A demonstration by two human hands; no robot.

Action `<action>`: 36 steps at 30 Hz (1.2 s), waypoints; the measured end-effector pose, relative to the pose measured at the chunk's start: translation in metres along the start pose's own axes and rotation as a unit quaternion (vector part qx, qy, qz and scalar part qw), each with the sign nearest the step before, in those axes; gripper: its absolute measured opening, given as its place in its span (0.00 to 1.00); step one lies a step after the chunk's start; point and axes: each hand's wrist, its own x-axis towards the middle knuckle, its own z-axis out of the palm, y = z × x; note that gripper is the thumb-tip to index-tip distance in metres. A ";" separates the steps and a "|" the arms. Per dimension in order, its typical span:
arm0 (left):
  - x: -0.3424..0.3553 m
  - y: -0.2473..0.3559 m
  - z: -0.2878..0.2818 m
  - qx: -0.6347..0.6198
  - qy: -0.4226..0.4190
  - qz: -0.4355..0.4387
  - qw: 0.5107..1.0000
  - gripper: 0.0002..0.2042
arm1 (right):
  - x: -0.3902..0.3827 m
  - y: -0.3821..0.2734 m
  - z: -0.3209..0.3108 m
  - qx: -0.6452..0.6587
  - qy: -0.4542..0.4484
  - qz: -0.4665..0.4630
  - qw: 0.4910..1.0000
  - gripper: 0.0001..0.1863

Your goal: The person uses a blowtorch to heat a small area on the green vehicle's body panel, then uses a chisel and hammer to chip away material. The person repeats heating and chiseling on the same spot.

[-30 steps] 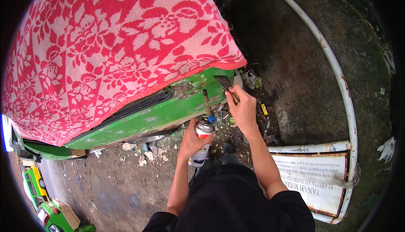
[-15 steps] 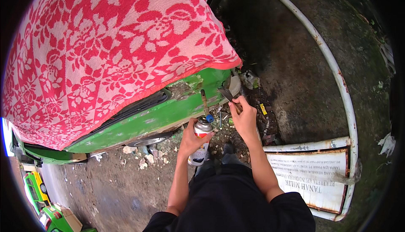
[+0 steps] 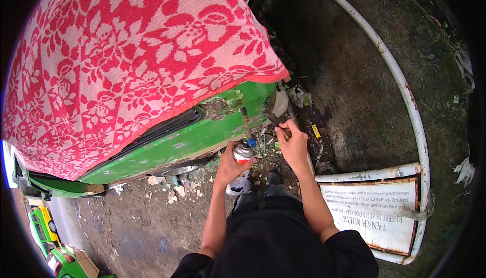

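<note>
My left hand (image 3: 230, 166) is closed around a spray-style gas canister (image 3: 244, 152) topped by a blue-based torch (image 3: 250, 142), its metal nozzle pointing up toward a green car body (image 3: 162, 154). My right hand (image 3: 293, 144) grips a putty scraper (image 3: 271, 118) beside the torch, the dark blade near the car's lower right corner. Peeled, bare patches (image 3: 217, 108) mark the green paint just behind the nozzle. A red-and-pink floral blanket (image 3: 142, 50) covers the upper car. Whether a flame comes from the nozzle I cannot tell.
Paint flakes and litter (image 3: 179, 187) lie on the dirty ground under the car. A curved white pipe frame (image 3: 400, 78) with a rusty white signboard (image 3: 369, 212) stands at my right. Green-and-yellow vehicles (image 3: 43, 225) appear at the far lower left.
My right hand and scraper have dropped lower, and the blade has tilted more edge-on. My left hand and torch stay almost in place. The view has shifted slightly.
</note>
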 end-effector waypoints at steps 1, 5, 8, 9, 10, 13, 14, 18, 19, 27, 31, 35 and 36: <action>0.000 -0.001 0.001 0.000 0.001 0.001 1.000 0.33 | 0.000 0.000 0.000 0.001 -0.002 0.002 1.000 0.09; 0.000 -0.005 0.000 0.000 -0.010 -0.010 1.000 0.34 | -0.002 -0.001 0.001 0.005 -0.005 0.011 1.000 0.09; 0.000 -0.003 -0.001 0.000 -0.008 -0.003 1.000 0.34 | -0.002 -0.001 0.002 0.013 -0.008 0.016 1.000 0.09; 0.000 -0.003 -0.001 0.000 -0.009 -0.004 1.000 0.34 | -0.002 -0.002 0.002 0.012 -0.008 0.017 1.000 0.09; 0.000 -0.004 -0.002 0.000 -0.010 -0.005 1.000 0.34 | -0.002 -0.002 0.002 0.013 -0.007 0.016 1.000 0.09; 0.000 -0.009 -0.001 0.006 -0.010 -0.002 1.000 0.34 | -0.002 -0.005 0.002 0.009 -0.006 0.014 1.000 0.09; 0.000 -0.010 -0.001 0.001 -0.012 -0.007 1.000 0.34 | -0.002 -0.006 0.001 0.008 -0.007 0.016 1.000 0.09; 0.001 -0.018 0.001 0.004 -0.018 -0.015 1.000 0.35 | -0.001 -0.009 -0.001 0.011 -0.003 0.017 1.000 0.09; 0.001 -0.020 0.001 0.010 -0.019 -0.015 1.000 0.35 | -0.002 -0.009 -0.001 0.014 -0.001 0.016 1.000 0.09; 0.001 -0.024 0.003 0.015 -0.014 0.009 1.000 0.35 | -0.002 -0.006 -0.003 0.018 -0.010 0.028 0.999 0.09; 0.000 -0.023 0.003 0.032 -0.008 0.012 0.999 0.35 | -0.003 -0.005 -0.004 0.021 -0.008 0.027 0.999 0.09; -0.001 -0.027 0.004 0.033 -0.008 0.007 0.999 0.35 | -0.004 -0.006 -0.003 0.024 -0.011 0.044 0.999 0.09; -0.001 -0.027 0.003 0.033 -0.008 0.005 0.999 0.35 | -0.004 -0.008 -0.004 0.023 -0.015 0.051 0.998 0.09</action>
